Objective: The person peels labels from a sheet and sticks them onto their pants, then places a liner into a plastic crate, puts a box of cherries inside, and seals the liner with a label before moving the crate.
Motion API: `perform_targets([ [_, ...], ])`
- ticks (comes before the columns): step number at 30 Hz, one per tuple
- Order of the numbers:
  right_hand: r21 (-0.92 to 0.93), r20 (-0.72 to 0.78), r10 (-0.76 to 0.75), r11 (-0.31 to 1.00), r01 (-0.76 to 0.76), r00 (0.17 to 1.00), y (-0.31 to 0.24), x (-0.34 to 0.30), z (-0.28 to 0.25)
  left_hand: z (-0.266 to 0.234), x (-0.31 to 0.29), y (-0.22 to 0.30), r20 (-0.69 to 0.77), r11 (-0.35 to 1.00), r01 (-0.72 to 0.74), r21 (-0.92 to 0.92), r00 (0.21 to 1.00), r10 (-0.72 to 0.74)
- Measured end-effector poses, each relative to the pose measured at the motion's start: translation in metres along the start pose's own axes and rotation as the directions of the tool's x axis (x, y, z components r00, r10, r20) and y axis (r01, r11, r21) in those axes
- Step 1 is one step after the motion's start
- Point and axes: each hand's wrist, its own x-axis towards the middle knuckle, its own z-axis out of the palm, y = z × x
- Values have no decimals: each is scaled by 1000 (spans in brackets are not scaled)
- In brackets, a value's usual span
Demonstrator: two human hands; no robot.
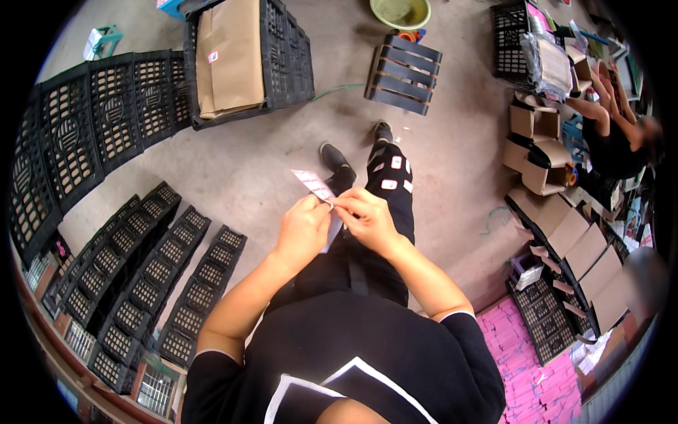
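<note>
In front of my body my two hands meet at a sheet of red-and-white stickers (311, 182). My left hand (305, 225) is closed on the sheet, whose printed end sticks out past the fingers while a pale part hangs below. With thumb and forefinger pinched, my right hand (369, 218) holds the sheet's edge or a sticker at it; which one, I cannot tell. Several small red-edged white stickers (389, 185) are stuck on the dark trouser leg over my right knee.
Black plastic crates (106, 113) stand in rows at left. A crate with brown cardboard (236, 60) stands ahead, near a dark slatted stool (404, 74) and a yellow-green basin (401, 10). Open cartons (565, 233) and pink bundles (526, 360) lie at right, where another person (614, 134) sits.
</note>
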Motion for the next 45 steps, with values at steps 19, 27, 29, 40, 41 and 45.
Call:
perform_targets([
  [19,-827,491,532,534,176,690,98,14,-39,12,1,-41,71,915,319,-248,948,-311],
  [27,-136,104,89,988,-74,991,0,5,-31,28,-2,-42,218,600,428,-676,894,-392],
  [29,-269,98,-83,957,107,992,-3,1,-23,22,-1,-30,316,428,497,-755,847,-427],
  [40,-234,55,-180,954,188,982,9,-1,-18,12,2,-10,283,679,382,-627,924,-259],
  [41,-221,59,-173,958,182,983,9,-1,-18,12,2,-9,249,726,336,-601,941,-229],
  [45,-209,74,-196,956,207,978,9,-3,-19,8,2,-7,250,810,289,-510,951,-182],
])
